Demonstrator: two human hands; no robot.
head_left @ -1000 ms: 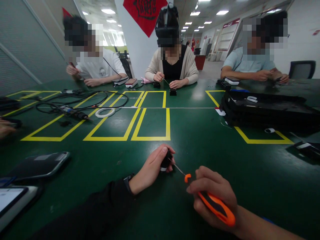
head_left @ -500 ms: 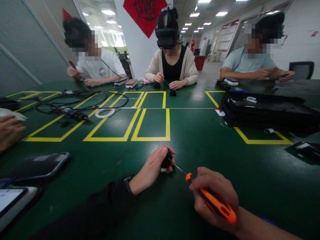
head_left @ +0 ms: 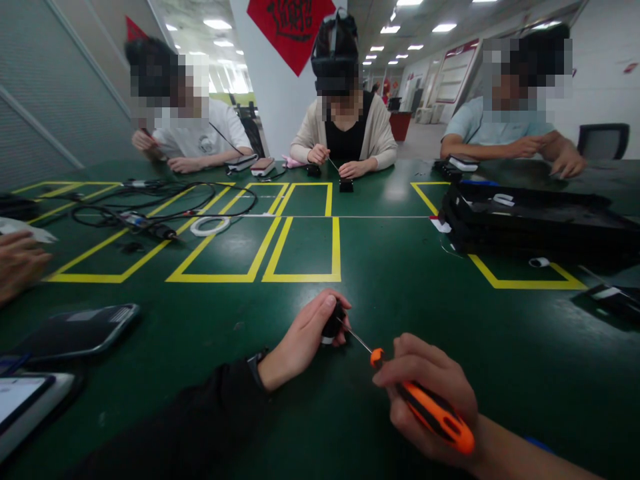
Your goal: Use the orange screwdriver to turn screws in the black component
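Note:
My left hand (head_left: 300,343) is closed around a small black part (head_left: 332,325) with a white strip at its lower edge. I cannot make out what kind of part it is. In my right hand (head_left: 430,387) is a screwdriver (head_left: 440,417) with an orange and black handle. Its thin metal shaft slants up and left, and the tip meets the face of the black part; the exact contact point is too small to tell. Both hands are above the near middle of the green table (head_left: 240,413).
A phone (head_left: 75,333) and a white-edged device (head_left: 35,407) lie at left, near another person's hand (head_left: 23,263). Beyond are tangled black cables (head_left: 165,200), a white tape ring (head_left: 210,227) and yellow tape outlines. A black tray (head_left: 535,217) stands at right. Several people sit around the table.
The fingers of my right hand have shifted slightly on the screwdriver handle, which looks turned a little. My left hand and the black part stay in place. The co-worker at far right has lowered a hand.

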